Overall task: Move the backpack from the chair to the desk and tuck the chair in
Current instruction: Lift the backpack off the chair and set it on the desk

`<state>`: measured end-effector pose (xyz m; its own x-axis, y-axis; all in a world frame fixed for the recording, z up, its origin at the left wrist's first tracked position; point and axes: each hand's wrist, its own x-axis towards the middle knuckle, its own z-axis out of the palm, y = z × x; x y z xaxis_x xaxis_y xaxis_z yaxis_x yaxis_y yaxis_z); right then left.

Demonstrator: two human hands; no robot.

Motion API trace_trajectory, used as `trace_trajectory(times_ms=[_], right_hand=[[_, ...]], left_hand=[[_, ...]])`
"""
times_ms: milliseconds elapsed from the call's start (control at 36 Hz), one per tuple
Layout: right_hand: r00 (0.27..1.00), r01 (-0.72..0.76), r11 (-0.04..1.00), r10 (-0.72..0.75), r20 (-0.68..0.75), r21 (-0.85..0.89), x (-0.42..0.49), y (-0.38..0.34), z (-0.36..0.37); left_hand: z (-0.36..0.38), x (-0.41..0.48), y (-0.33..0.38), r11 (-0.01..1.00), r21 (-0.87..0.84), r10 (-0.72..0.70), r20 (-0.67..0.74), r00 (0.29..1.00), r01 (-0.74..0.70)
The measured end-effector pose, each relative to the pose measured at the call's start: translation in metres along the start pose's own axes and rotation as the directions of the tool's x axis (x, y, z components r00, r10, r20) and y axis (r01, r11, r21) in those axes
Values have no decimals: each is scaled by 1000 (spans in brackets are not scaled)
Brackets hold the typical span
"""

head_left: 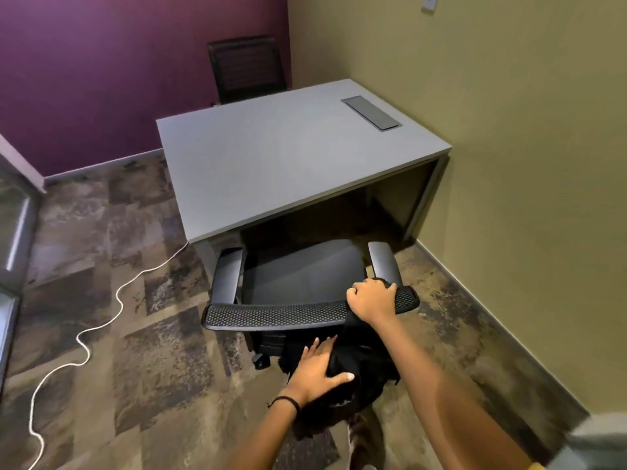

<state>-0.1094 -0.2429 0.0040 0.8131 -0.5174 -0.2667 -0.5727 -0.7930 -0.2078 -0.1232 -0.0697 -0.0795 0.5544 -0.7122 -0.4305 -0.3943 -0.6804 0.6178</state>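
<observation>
right hand is clamping the backpack strap atop the chair back; left hand is pressing flat; lifting straight up should clear it.

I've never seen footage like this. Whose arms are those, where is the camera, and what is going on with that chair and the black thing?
There is no machine here: a person wears a wide-angle camera on the head, so this single picture looks forward and down at their own bare arms. The right hand grips the top edge of the mesh back of a black office chair, which stands in front of a grey desk, its seat bare and not yet pushed under. The left hand rests flat on a dark fabric bundle hanging behind the chair back; it is likely the backpack, though I cannot tell for sure. The desk top holds only a built-in grey cover plate. A white cable snakes over the carpet, and a second chair stands beyond the desk.
</observation>
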Motion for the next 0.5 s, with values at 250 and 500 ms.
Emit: trace_trajectory(times_ms=[250,500], right_hand=[[989,143,987,-140,-46,75,-5,15,8],[984,172,982,-168,-57,82,2,21,0]], left_hand=[[-11,12,16,988,144,-62,29,998,57],[-15,9,18,943,324,-68,-20,997,71]])
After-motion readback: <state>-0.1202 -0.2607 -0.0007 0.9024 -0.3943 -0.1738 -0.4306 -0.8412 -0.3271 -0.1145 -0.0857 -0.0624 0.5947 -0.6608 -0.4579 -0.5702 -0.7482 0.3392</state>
